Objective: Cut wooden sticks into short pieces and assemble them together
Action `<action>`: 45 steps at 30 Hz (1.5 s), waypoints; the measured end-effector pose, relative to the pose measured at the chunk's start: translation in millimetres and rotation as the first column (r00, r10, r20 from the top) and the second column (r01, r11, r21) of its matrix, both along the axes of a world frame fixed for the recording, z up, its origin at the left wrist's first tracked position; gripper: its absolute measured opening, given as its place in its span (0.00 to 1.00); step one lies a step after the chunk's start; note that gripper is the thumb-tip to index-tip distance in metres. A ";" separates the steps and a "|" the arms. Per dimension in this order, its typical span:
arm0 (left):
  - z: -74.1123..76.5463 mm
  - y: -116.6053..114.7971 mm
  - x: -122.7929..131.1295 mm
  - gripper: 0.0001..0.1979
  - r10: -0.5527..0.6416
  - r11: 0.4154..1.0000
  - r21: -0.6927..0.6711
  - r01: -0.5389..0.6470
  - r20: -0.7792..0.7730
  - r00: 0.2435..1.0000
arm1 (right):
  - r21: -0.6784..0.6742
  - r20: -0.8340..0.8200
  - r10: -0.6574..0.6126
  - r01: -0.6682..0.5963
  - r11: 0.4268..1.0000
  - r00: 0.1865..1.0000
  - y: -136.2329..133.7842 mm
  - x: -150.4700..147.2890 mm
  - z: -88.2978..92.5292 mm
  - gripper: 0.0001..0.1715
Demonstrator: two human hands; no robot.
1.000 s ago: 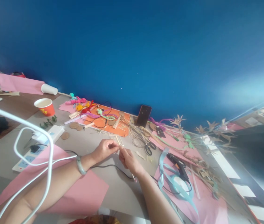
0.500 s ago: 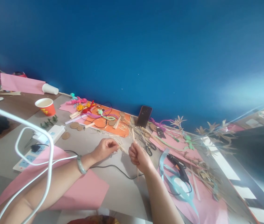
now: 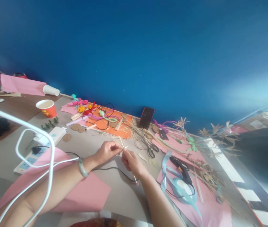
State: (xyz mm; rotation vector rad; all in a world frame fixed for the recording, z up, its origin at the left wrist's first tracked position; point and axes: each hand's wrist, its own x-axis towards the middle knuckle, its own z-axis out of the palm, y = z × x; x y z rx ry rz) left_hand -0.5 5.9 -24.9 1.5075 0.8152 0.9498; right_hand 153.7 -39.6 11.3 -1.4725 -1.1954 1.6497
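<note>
My right hand (image 3: 132,161) is closed around a thin pale stick (image 3: 136,180), whose ends poke out above and below the fist. Close beside it, my left hand (image 3: 107,151), with a bracelet (image 3: 83,167) on the wrist, has its thumb and fingers pinched together. A small pale tip shows between the two hands; which hand grips it I cannot tell, and the left fingers hide what they hold. Scissors with dark handles (image 3: 151,151) lie to the right of my hands, near a heap of dry stalks (image 3: 141,135).
A glue gun (image 3: 182,168) and a roll of light-blue ribbon (image 3: 183,190) lie on pink paper at right. A phone (image 3: 146,117) leans near the blue wall. At left are a paper cup (image 3: 47,109), a power strip (image 3: 29,157) and a looping white cable (image 3: 51,157).
My right hand has moved left and tilted the stick, bringing it up against my left fingertips. The left hand has barely moved. A pale sliver now shows on the table by the scissors.
</note>
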 end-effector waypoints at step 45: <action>-0.9 2.3 1.6 0.15 -0.114 0.972 -0.195 0.134 0.112 0.987 | 0.018 0.027 0.006 -0.006 1.000 1.000 -0.4 0.2 -6.5 0.28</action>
